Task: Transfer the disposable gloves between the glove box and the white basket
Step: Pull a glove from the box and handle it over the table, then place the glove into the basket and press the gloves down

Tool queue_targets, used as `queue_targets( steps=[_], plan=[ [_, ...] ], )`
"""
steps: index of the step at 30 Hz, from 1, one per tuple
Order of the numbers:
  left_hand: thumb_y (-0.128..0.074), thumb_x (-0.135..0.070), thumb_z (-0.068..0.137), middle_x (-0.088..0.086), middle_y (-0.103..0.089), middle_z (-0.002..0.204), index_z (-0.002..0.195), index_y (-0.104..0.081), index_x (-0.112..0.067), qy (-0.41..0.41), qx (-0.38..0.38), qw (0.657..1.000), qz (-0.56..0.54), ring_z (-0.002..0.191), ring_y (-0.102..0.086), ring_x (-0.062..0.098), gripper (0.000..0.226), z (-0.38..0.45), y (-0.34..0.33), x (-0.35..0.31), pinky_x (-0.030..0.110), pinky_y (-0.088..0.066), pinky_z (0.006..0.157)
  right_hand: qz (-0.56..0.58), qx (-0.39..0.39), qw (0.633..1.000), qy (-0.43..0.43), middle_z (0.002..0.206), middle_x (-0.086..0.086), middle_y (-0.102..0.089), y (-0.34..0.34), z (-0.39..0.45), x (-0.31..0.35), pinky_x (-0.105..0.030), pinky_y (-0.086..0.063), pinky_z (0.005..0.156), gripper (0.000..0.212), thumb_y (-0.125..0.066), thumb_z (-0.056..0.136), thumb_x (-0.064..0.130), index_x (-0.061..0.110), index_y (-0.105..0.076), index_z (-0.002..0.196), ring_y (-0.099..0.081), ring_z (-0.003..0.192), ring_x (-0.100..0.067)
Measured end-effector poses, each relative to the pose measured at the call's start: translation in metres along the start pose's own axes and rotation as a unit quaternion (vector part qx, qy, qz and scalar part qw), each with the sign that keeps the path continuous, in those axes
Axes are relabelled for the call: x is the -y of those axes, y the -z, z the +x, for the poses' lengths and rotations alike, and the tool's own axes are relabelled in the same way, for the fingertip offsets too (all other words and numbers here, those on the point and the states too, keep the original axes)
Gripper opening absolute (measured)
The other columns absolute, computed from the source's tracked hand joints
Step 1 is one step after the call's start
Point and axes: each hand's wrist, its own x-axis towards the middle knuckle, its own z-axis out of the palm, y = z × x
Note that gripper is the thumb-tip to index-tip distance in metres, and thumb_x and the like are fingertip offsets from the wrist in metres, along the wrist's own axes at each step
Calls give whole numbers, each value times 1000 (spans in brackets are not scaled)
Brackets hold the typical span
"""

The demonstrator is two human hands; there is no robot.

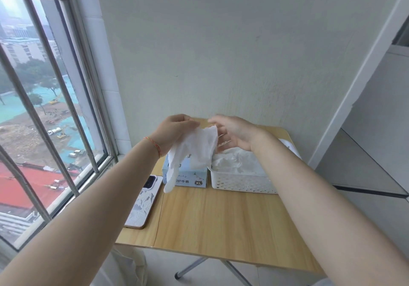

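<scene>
Head view shows both arms reaching out over a small wooden folding table point(221, 219) set against a pale wall beside a window point(44, 108). The left hand point(171, 130), with a thin orange cord on its wrist, pinches the cuff edge of 1 translucent white disposable glove point(194, 148) between curled fingers and thumb; the glove hangs down in front of the glove box, its fingers dangling past the box's front face. The right hand point(234, 132) is raised just beside the glove's other top corner with fingers loosely spread; whether its fingertips touch the glove cannot be told. The pale blue glove box point(190, 179), marked XL, stands at the back of the table. Touching or just beside its right side sits the white basket point(241, 183), perforated along its walls and holding a heap of crumpled gloves point(236, 161). A phone point(143, 201) in a patterned case lies flat near the table's left edge.
</scene>
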Motion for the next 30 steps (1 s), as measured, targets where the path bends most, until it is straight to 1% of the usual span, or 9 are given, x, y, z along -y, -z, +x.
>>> queue_targets(
  steps=[2, 5, 7, 11, 14, 18, 22, 27, 30],
  plan=[
    [-66, -13, 90, 1, -60, 68, 74, -57, -15, -10, 10, 1000, -23, 58, -56, 15, 18, -1, 0, -1, 23, -46, 54, -34, -26, 999, 9, 90, -10, -70, 0, 1, -2, -40, -56, 79, 33, -71, 83, 34, 6, -68, 99, -68, 81, -25],
    [-66, -13, 91, 1, -60, 68, 74, -56, -16, -10, 3, 999, -47, 59, -56, 16, 20, -2, 1, -1, 25, -47, 56, -25, -110, 993, 19, 87, -13, -66, -3, 3, -2, -38, -55, 76, 9, -67, 82, 6, 4, -64, 91, -65, 78, -26],
    [-70, -16, 87, 1, -59, 70, 74, -57, -17, -8, -7, 1000, -25, 61, -55, 17, 19, -3, 4, 1, 24, -45, 55, 1, -152, 988, 28, 86, -13, -65, -3, 5, -1, -36, -53, 72, 9, -62, 82, 0, 3, -66, 91, -63, 77, -25],
    [-79, -24, 70, 2, -69, 87, 88, -68, -21, 41, 71, 995, 58, 79, -65, 17, 21, -7, 14, 5, 31, -51, 72, 8, -190, 980, 64, 79, -8, -62, -5, 8, 7, -26, -45, 62, 4, -64, 82, 11, 9, -68, 83, -60, 72, -20],
    [-74, -15, 85, 6, -74, 106, 111, -71, -14, 81, 164, 977, 107, 97, -70, 19, 26, -11, 18, 7, 36, -56, 90, -22, -185, 978, 92, 82, -2, -63, -11, 9, 16, -26, -46, 69, 8, -63, 86, 17, 15, -65, 79, -60, 77, -16],
    [-72, -19, 88, 13, -72, 112, 108, -72, -2, 116, 193, 965, 136, 105, -68, 26, 26, -14, 22, 12, 41, -52, 98, -91, -216, 964, 126, 72, 7, -50, -17, 12, 24, -21, -36, 53, 9, -52, 91, 16, 17, -58, 85, -47, 64, -9],
    [-76, -23, 83, 16, -72, 107, 96, -75, -4, 122, 170, 975, 78, 98, -68, 25, 24, -18, 29, 18, 38, -52, 96, -73, -226, 967, 94, 73, 3, -47, -18, 19, 23, -19, -34, 49, 10, -45, 92, 13, 16, -53, 87, -45, 63, -13],
    [-61, -21, 91, 13, -70, 101, 109, -70, -6, 133, 139, 975, -109, 86, -68, 25, 26, -16, 45, 22, 36, -53, 83, 143, -162, 976, 15, 58, -7, -48, -18, 23, 17, -18, -33, 45, 28, -41, 89, -5, 12, -48, 68, -44, 48, -17],
    [-64, -29, 90, 11, -67, 96, 119, -64, -6, 151, 83, 984, -46, 82, -63, 25, 37, -10, 52, 12, 34, -49, 76, 172, -158, 972, -14, 49, -5, -45, -17, 24, 11, -12, -25, 35, 31, -39, 93, -5, 10, -45, 67, -38, 30, -13]
  ],
)
